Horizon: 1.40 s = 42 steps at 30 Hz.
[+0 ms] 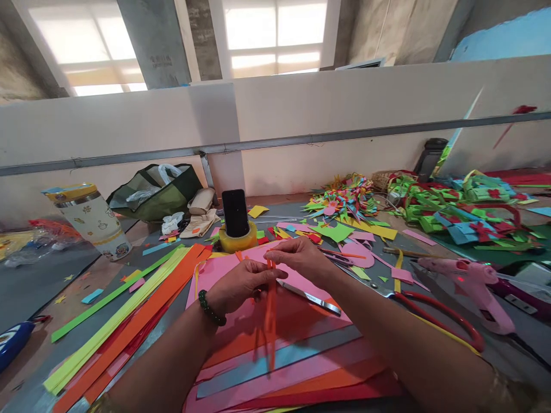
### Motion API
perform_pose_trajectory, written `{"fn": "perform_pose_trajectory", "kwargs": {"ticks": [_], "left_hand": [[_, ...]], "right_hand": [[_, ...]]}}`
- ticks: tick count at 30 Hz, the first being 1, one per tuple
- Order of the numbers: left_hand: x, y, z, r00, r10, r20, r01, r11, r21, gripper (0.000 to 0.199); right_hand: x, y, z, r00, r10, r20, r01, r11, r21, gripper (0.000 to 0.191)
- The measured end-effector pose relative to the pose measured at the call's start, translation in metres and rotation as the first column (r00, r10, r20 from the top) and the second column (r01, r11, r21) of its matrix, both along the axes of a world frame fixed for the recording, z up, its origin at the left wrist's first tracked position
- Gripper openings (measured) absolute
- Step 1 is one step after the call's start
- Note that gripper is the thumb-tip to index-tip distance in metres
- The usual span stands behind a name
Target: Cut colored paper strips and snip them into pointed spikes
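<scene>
Both of this person's hands are at the middle of the frame, working close together over a spread of coloured paper sheets (318, 367). The left hand (247, 279), with a dark beaded bracelet (210, 310) at its wrist, has its thumb and fingers closed on some narrow orange strips (271, 310), whose blurred lower ends hang toward the bottom centre. The right hand (303, 259) comes in from the lower right, its fingers pinching the top of the same strips; I can't make out how many there are. Just below the hands a slim metal tool (312, 298) lies slantwise on the paper, and to its right, partly behind the right forearm, is a pair of red-handled scissors (379, 288). A pink glue gun (477, 289) rests at the right of the frame. Long paper strips (140, 321) in green, yellow, orange and red fan out on the worktop (38, 281) toward the lower left. Beyond the hands, a dark-screened phone (235, 213) stands upright at a roll of yellow tape (238, 240), with a heap of many-coloured paper pieces (344, 198) farther right. A patterned tumbler (92, 223) and a dark green bag (183, 186) sit over at the left.
</scene>
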State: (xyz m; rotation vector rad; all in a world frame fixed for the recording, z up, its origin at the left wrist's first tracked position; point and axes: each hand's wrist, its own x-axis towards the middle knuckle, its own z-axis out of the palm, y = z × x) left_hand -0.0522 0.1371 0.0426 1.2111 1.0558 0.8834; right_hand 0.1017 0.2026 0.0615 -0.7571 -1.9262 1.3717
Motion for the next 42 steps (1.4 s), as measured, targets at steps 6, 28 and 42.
{"fn": "perform_pose_trajectory", "kwargs": {"ticks": [6,28,42], "left_hand": [[-0.002,0.002,-0.005,0.994,0.033,0.1,-0.029,0.999,-0.042,0.033],[-0.006,0.001,-0.003,0.998,-0.007,0.062,0.014,0.993,-0.119,0.03],[-0.003,0.0,0.002,0.993,0.096,0.073,-0.093,0.995,-0.045,0.024]], "right_hand": [[-0.001,0.006,0.001,0.97,-0.233,-0.075,0.229,0.972,-0.05,0.029],[0.001,0.007,0.002,0.929,-0.305,-0.209,0.338,0.929,0.147,0.033],[0.002,0.015,0.0,0.944,-0.267,-0.195,0.24,0.959,-0.152,0.04]]}}
